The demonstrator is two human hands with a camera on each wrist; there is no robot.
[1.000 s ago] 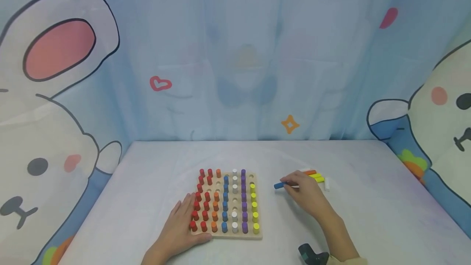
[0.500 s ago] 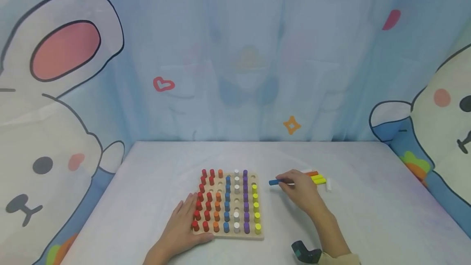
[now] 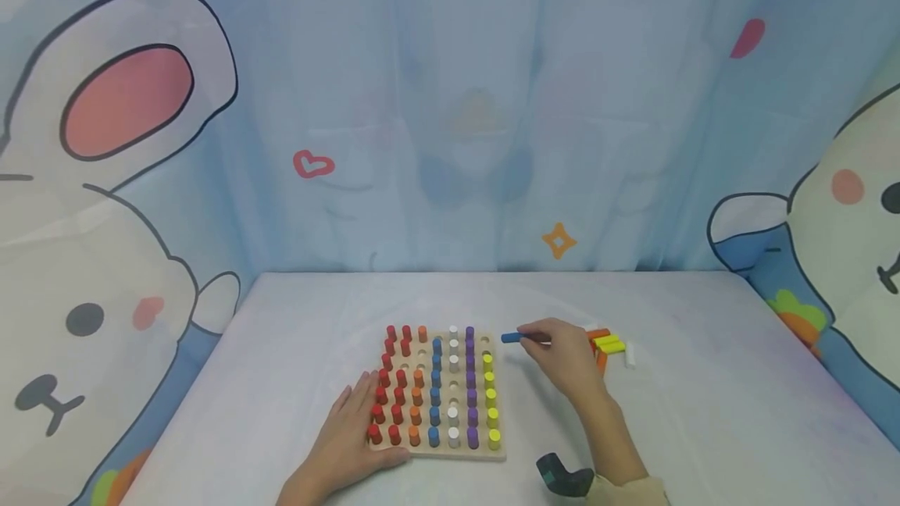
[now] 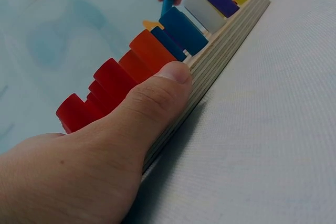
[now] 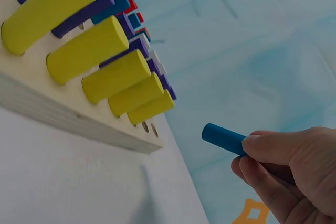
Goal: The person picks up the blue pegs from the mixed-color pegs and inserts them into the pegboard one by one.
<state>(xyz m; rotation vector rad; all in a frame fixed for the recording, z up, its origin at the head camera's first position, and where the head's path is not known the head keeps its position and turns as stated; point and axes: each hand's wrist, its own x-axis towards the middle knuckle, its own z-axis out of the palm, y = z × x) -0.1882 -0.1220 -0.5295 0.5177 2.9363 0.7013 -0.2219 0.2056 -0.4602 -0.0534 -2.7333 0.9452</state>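
A wooden pegboard (image 3: 485, 454) lies on the table with upright round pegs in columns of red, orange, blue, white, purple and yellow. Bare holes show among them, such as two at the far end of the yellow column. My left hand (image 3: 344, 440) rests against the board's near left corner, fingers straight along the left side, thumb (image 4: 157, 93) at the front edge. My right hand (image 3: 566, 358) pinches a blue peg (image 5: 223, 138) between thumb and fingers. The peg lies nearly level in the air, just right of the board's far right corner.
Loose pegs lie right of my right hand: orange (image 3: 601, 363), yellow (image 3: 608, 343) and white (image 3: 630, 355). A dark device (image 3: 565, 476) sits by the right sleeve (image 3: 629, 492). A patterned curtain (image 3: 464, 139) hangs behind the table's far edge.
My right hand has carried the blue peg left and slightly away from me, toward the board's far right corner, uncovering an orange peg behind it. My left hand has stayed on the board.
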